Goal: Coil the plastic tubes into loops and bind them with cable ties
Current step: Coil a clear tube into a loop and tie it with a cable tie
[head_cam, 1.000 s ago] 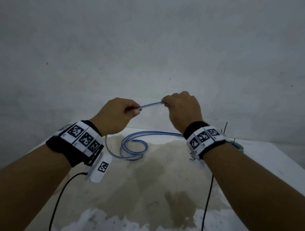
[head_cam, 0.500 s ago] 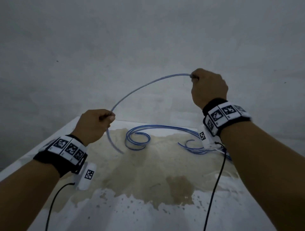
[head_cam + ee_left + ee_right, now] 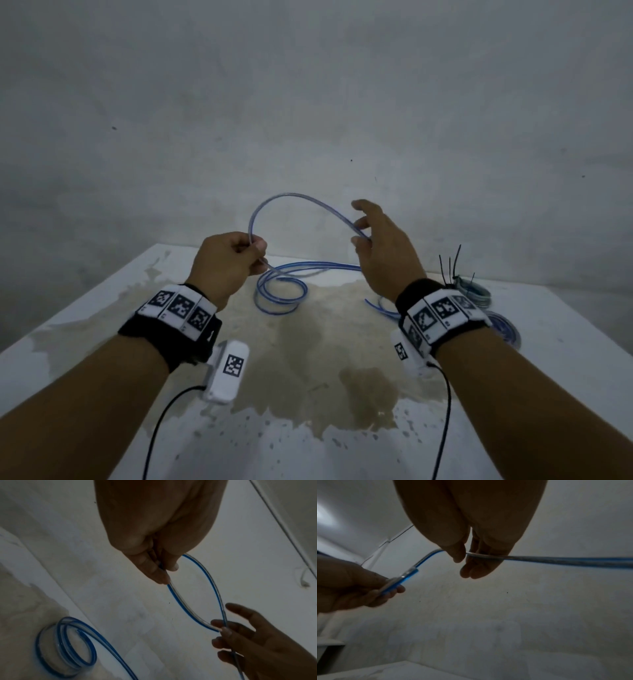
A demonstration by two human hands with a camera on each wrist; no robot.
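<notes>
Left hand: the left hand [image 3: 227, 262] is curled, thumb and fingers pinching the plastic tube [image 3: 294, 202] above the table [image 3: 85, 329].
Right hand: the right hand [image 3: 383, 253] pinches the tube lightly between thumb and one finger, the other fingers spread loose.
Tube: it arches between the hands; the rest trails onto the table in a small coil [image 3: 281, 298].
Right edge: black cable ties [image 3: 452, 263] stand beside bound coils [image 3: 474, 291].

A clear blue-striped plastic tube [image 3: 291, 200] arches up in a loop, its remainder curled on the table.
</notes>
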